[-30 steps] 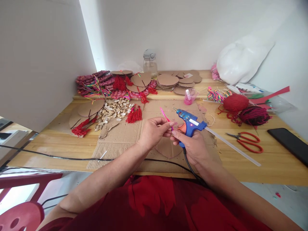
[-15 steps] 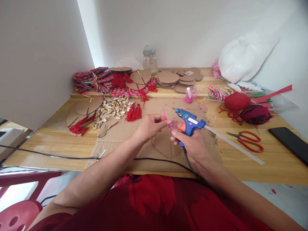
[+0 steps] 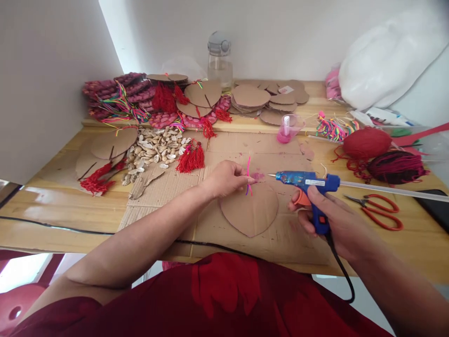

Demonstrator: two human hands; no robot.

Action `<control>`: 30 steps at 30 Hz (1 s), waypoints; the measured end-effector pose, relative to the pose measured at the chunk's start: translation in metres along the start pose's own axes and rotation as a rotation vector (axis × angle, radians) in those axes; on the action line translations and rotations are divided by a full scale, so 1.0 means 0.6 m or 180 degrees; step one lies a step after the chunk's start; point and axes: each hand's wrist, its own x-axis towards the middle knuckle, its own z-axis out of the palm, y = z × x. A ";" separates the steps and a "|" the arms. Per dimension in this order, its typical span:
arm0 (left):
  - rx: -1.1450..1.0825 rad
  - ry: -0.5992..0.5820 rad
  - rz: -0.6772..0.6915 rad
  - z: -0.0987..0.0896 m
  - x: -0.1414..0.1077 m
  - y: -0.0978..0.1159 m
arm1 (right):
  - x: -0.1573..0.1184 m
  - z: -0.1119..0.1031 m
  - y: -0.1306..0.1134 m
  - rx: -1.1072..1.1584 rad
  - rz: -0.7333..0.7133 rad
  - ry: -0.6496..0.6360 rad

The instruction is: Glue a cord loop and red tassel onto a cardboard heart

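Between thumb and fingers, my left hand pinches a thin bright pink cord, whose loose ends hang below the thumb. Beneath it a heart-shaped cardboard piece lies on the big cardboard sheet, its upper part covered by the hand. My right hand is wrapped around the handle of a blue hot glue gun, with fingers by its orange trigger. The nozzle points left toward the cord, a short gap apart. A clear glue stick sticks out of the gun's back.
Peanut shells, a red tassel and tasselled cardboard pieces lie left. Cut cardboard hearts and a water bottle stand behind. At right are a pink cup, yarn balls, red-handled scissors and a phone.
My right hand has moved right, away from my left, and turned the glue gun nearly level. My left hand keeps the cord, now more upright. The view has shifted closer.
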 end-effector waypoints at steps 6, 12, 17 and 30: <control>0.0418 0.0070 0.0015 0.002 0.006 0.001 | -0.003 -0.002 0.010 -0.0251 0.0451 -0.0374; 0.0438 0.0130 0.0210 0.008 0.013 -0.009 | 0.015 0.002 0.004 -0.0537 0.0555 -0.0376; 0.0378 0.0244 0.0255 0.014 0.017 -0.017 | 0.023 0.006 -0.002 -0.0650 0.0498 -0.0280; 0.0487 0.0431 0.0405 0.015 0.015 -0.015 | 0.036 0.015 -0.012 -0.0808 0.0712 -0.0245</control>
